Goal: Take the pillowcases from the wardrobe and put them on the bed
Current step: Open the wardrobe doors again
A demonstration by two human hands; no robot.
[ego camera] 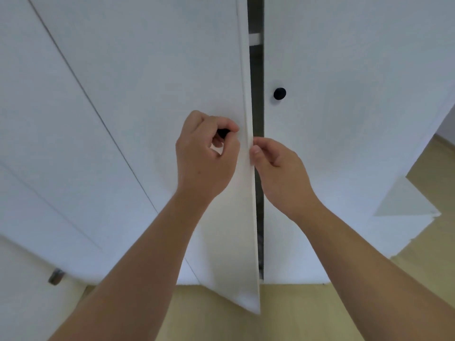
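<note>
Stage: opening the wardrobe [138,70]; early in the task. Left door [172,82] ajar, a dark gap showing beside the shut right door [344,119]. Left hand [204,156] with fingers pinching the black knob [222,132]. Right hand [280,166] with fingers curled around the left door's free edge, thumb on its face. Right door's knob [279,93] untouched. Pillowcases not visible, presumably inside. Remaining: full opening, retrieval, carrying to the bed, not in view.

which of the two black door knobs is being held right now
The knob on the left door, pinched by the left hand. That door is ajar. The right door's knob is bare; the right hand grips the left door's edge instead.
</note>
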